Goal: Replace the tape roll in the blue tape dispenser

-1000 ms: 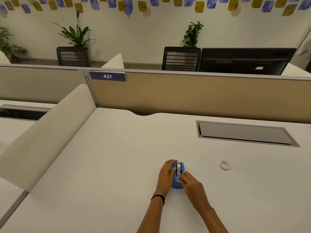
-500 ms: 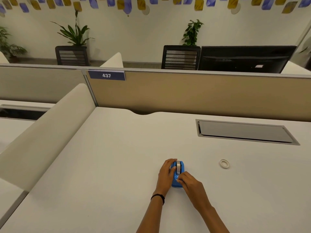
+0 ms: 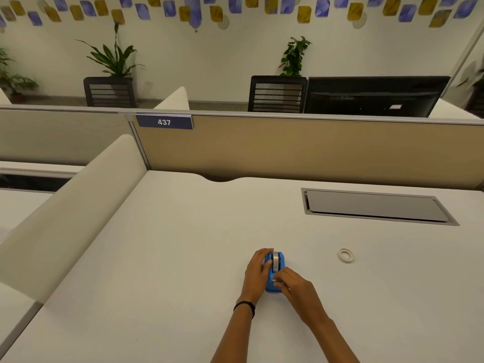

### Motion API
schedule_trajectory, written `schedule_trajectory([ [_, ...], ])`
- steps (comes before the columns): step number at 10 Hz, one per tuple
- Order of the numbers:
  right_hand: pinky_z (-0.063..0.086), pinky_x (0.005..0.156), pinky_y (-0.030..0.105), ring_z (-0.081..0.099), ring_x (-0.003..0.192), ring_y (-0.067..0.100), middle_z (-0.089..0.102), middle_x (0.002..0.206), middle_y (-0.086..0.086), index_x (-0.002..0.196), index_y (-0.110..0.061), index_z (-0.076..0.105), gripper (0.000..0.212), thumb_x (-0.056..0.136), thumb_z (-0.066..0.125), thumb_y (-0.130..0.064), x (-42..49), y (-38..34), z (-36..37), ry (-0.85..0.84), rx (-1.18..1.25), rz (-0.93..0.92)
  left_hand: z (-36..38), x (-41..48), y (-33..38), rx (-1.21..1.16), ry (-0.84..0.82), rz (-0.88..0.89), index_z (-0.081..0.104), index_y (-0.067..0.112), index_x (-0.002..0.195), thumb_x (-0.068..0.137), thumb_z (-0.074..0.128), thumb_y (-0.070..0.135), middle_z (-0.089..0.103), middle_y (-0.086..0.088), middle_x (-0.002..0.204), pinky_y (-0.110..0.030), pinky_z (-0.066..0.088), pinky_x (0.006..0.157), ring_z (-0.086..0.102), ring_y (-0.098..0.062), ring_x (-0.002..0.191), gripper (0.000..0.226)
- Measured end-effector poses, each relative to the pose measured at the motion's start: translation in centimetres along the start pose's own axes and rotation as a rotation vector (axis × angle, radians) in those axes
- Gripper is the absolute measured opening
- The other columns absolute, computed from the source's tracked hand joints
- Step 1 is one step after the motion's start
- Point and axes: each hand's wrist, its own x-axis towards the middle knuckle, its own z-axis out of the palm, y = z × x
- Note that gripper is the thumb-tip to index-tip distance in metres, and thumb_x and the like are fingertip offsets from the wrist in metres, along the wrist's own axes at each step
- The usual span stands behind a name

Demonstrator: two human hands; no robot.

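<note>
The blue tape dispenser [image 3: 272, 285] stands on the white desk [image 3: 170, 258] in front of me, a clear tape roll [image 3: 276, 260] seated in its far end. My left hand [image 3: 258, 273] wraps around the dispenser's left side and holds it down. My right hand [image 3: 296, 286] is at the near end, fingertips pinched at the cutter where the strip of tape runs down; the strip itself is too small to make out. A thin white tape ring [image 3: 345, 255] lies flat on the desk, well to the right of both hands.
A grey cable hatch [image 3: 377, 206] is set into the desk at the back right. A beige partition [image 3: 314, 150] with a "437" plate [image 3: 164, 122] closes the far edge. A white side divider [image 3: 65, 203] borders the left.
My right hand's fingertips have shifted slightly along the dispenser's near end. The left hand and the dispenser stay in place. The white ring has not moved.
</note>
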Motion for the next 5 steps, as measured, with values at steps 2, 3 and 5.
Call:
schedule_trajectory([
  [2, 0.04, 0.085, 0.01, 0.058, 0.103, 0.023, 0.061, 0.118, 0.008, 0.113, -0.004, 0.056, 0.056, 0.082, 0.043, -0.049, 0.0, -0.2, -0.7, -0.106, 0.119, 0.158, -0.9, 0.2, 1.0, 0.143, -0.141, -0.028, 0.045, 0.015, 0.132, 0.098, 0.038, 0.011, 0.05, -0.003, 0.136, -0.025, 0.037, 0.107, 0.049, -0.015, 0.123, 0.035],
  [3, 0.04, 0.081, 0.006, 0.063, 0.094, 0.017, 0.069, 0.107, 0.01, 0.104, -0.01, 0.064, 0.021, 0.09, 0.054, -0.021, 0.3, -0.5, -2.1, -0.06, 0.047, 0.139, -2.2, 1.1, 2.5, 0.285, -0.25, -0.053, 0.042, 0.018, 0.135, 0.098, 0.038, 0.013, 0.046, -0.003, 0.142, -0.032, 0.035, 0.111, 0.044, -0.019, 0.128, 0.038],
  [5, 0.051, 0.088, 0.021, 0.06, 0.091, 0.007, 0.069, 0.109, 0.003, 0.105, -0.017, 0.063, 0.018, 0.09, 0.054, -0.019, 1.8, 0.6, -4.0, 0.06, 0.071, 0.133, -4.0, 2.2, 5.6, 0.45, -0.267, 0.066, 0.036, 0.019, 0.139, 0.098, 0.04, 0.018, 0.036, -0.001, 0.149, -0.03, 0.027, 0.113, 0.034, -0.018, 0.136, 0.041],
])
